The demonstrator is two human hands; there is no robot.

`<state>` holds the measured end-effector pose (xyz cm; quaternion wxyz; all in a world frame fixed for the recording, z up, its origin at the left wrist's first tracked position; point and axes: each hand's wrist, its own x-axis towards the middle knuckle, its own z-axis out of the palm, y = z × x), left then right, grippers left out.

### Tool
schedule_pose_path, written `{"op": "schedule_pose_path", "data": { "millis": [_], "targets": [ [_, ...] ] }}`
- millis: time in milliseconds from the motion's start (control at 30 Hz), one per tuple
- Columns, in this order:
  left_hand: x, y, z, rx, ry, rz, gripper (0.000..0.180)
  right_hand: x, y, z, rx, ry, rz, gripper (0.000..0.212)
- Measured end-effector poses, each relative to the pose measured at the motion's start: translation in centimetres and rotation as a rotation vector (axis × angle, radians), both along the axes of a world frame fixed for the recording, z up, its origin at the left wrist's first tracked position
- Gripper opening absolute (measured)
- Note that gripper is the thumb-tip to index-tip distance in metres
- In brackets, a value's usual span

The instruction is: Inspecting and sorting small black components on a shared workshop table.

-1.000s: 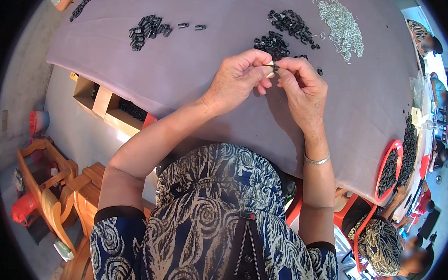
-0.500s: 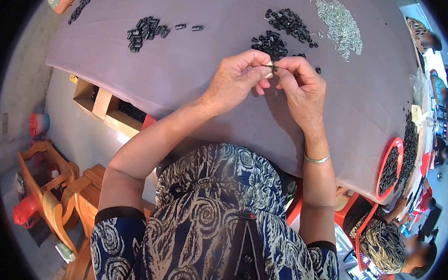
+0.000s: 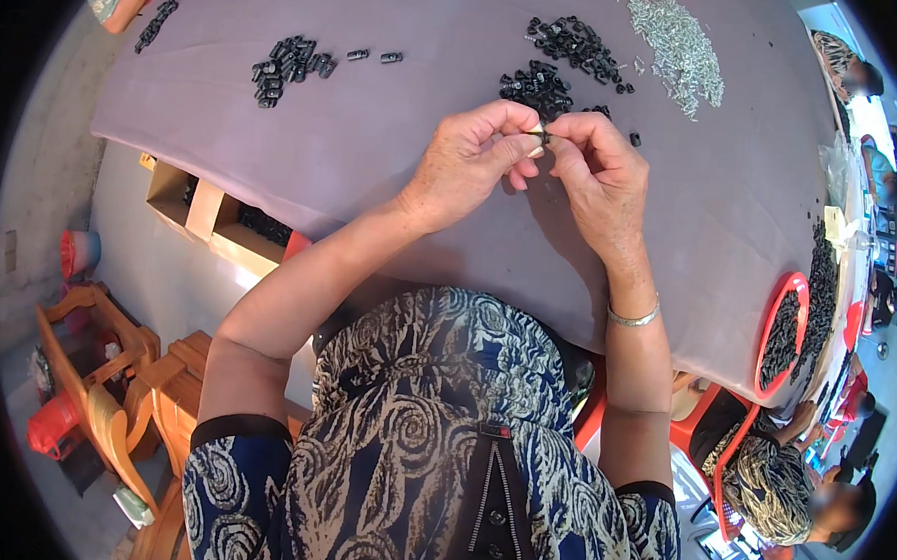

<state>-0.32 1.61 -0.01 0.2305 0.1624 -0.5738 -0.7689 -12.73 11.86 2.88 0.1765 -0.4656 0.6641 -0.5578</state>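
My left hand (image 3: 470,168) and my right hand (image 3: 606,184) meet fingertip to fingertip over the cloth-covered table. Pinched between them is a small black part (image 3: 545,138), mostly hidden by the fingers. Something whitish shows at my left fingertips; I cannot tell whether it is a finger cover. Just beyond the hands lies a heap of small black pieces (image 3: 537,87), with another black heap (image 3: 579,45) behind it. Farther right spreads a pile of small shiny silver pins or screws (image 3: 679,50). A group of black cylindrical parts (image 3: 290,68) lies to the left.
The purplish cloth (image 3: 395,128) ends at a left edge, above open cardboard boxes (image 3: 245,233) holding dark parts. A red-rimmed tray (image 3: 784,335) of black pieces sits at the right edge. Another person (image 3: 775,489) sits at lower right. Wooden chairs (image 3: 114,376) stand at lower left.
Both hands keep their pinch at nearly the same spot, the right shifted very slightly left. The table's contents sit a touch farther left in the picture.
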Motion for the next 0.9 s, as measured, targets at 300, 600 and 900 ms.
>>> {"op": "schedule_pose_path", "data": {
  "millis": [300, 600, 900],
  "targets": [
    [0.1, 0.1, 0.0, -0.019, -0.011, 0.004, 0.016, -0.4, 0.2, 0.0, 0.022, -0.021, 0.041, 0.007],
    [0.1, 0.2, 0.2, -0.088, -0.029, 0.013, 0.014, -1.0, 0.3, 0.1, 0.1, -0.065, 0.097, 0.005],
    [0.3, 0.5, 0.3, -0.133, -0.059, 0.005, 0.015, -1.1, 0.4, -0.3, 0.112, 0.003, 0.129, 0.008]
  ]
}}
